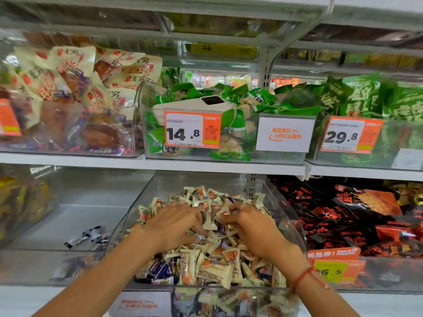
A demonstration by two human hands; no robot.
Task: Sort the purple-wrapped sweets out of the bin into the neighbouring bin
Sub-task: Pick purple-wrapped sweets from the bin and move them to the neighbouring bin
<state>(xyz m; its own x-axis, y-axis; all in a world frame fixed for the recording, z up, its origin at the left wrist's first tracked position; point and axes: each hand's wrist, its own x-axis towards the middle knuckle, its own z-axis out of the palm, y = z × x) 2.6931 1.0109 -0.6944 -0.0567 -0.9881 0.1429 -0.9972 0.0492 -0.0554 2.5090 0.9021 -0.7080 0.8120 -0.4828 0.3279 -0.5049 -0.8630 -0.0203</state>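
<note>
raking through the heap, i judged it best to part the cream wrappers and pinch one purple sweet at a time. my left grip (176, 221) lay spread, holding nothing; my right grip (238, 221) pinched a wrapper, colour unclear. purple-wrapped sweets (220, 227) showed between them; the neighbouring bin (57, 267) sat left.

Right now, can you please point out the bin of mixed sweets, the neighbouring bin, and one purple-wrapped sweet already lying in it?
bin of mixed sweets (288, 216): head view, on its clear right wall.
neighbouring bin (75, 197): head view, on its bare floor.
purple-wrapped sweet (76, 240): head view, on the wrapper's middle.
</note>
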